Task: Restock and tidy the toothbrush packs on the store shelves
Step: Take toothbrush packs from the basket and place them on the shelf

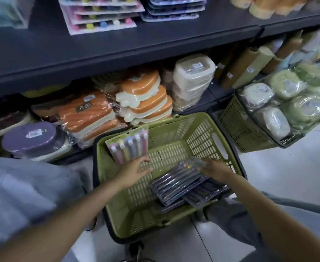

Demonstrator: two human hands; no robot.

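Observation:
A green plastic basket [198, 133] stands on the floor below the shelves. A pastel toothbrush pack [129, 145] leans upright against its left inner wall. My left hand [134, 172] hovers just below that pack, fingers relaxed and holding nothing. Several dark purple toothbrush packs [178, 184] lie stacked flat in the basket's near right corner. My right hand [214, 169] grips the far end of the top dark pack. On the upper shelf lie stacks of pastel packs [100, 16] and dark packs [172, 10].
The lower shelf holds orange and cream lunch boxes [142, 99], a purple oval box [32, 138] and beige containers [193, 80]. A second green basket [249, 120] full of wrapped goods stands at the right. Pale tiled floor [287, 176] lies around the baskets.

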